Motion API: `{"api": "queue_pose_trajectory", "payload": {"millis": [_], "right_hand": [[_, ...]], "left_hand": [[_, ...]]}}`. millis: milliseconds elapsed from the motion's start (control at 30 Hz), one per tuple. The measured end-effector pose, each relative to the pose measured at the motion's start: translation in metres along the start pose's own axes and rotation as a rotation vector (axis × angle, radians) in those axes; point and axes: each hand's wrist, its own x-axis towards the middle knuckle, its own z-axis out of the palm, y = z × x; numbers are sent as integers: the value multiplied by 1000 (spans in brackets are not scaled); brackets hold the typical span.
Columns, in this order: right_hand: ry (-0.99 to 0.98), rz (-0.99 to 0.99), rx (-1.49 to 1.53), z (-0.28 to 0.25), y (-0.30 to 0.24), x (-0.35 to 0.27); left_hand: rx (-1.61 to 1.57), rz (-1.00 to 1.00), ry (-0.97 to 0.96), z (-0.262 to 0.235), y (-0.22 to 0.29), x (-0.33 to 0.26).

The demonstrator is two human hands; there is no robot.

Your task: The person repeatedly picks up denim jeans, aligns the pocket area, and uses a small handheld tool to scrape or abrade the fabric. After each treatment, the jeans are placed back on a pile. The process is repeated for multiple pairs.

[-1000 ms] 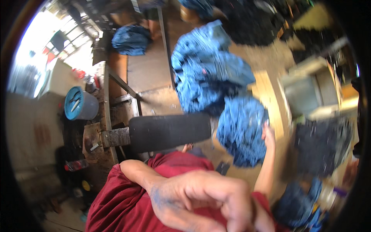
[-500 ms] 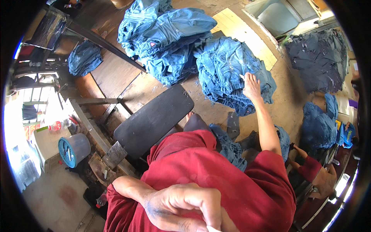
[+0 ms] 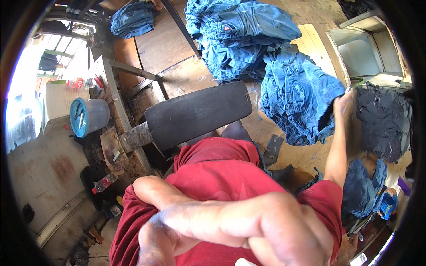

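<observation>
"Starting at the far left, what shows up?"

"A pale box (image 3: pixel 57 108) near the bright window, then a clear tub (image 3: pixel 98 117) with a light blue rim, tipped toward us. Below it lies a plastic bottle (image 3: pixel 105 182) with a red cap. Higher up, well apart, sits a small stack of blue clothes (image 3: pixel 132 21)."

"And toward the middle?"

"A long black board (image 3: pixel 199 116) with rounded corners, slanting slightly upward to the right. Below it is the wearer's red shirt (image 3: pixel 211 181), and beyond it a tall pile of blue garments (image 3: pixel 237 37) on the floor."

"Where's the left hand (image 3: pixel 262 217)?"

"Large and close, in front of the shirt. Its fingers bend, but the tips are hidden, so I can't tell whether they're pinching anything. Something small and pale (image 3: pixel 243 262) peeks in at the lower edge."

"What about the other one?"

"Right of the tall pile, a blue garment (image 3: pixel 306 95) lies on a lower heap. The right hand (image 3: pixel 341 103), arm stretched out, is clamped on its right edge, next to a dark opening in the cloth."

"Anything farther right?"

"More blue clothing (image 3: pixel 356 188) low down, then a dark grey pile (image 3: pixel 382 122)."
</observation>
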Motion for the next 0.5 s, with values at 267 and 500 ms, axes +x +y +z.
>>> {"api": "queue_pose_trajectory", "payload": {"millis": [267,500], "right_hand": [[322,-102,239,-83,-177,70],[82,-409,459,-2,-298,-100]], "left_hand": [[142,6,70,-1,16,11],[720,-211,1075,-199,10,3]]}}
